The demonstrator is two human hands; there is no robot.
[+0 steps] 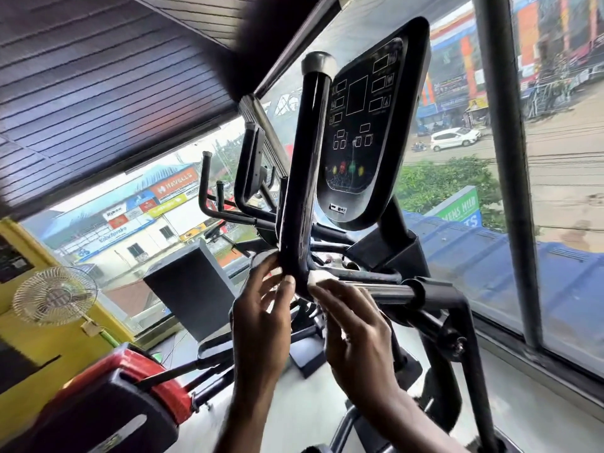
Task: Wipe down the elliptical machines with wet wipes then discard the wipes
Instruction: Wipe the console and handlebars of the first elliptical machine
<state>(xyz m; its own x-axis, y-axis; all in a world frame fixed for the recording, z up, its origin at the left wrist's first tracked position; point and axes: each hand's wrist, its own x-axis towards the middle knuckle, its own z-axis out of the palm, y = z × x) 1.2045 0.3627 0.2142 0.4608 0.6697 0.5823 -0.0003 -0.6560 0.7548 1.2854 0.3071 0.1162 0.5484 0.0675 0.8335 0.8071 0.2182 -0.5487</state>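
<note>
Console [362, 125] right of upright handlebar [304, 178]
</note>
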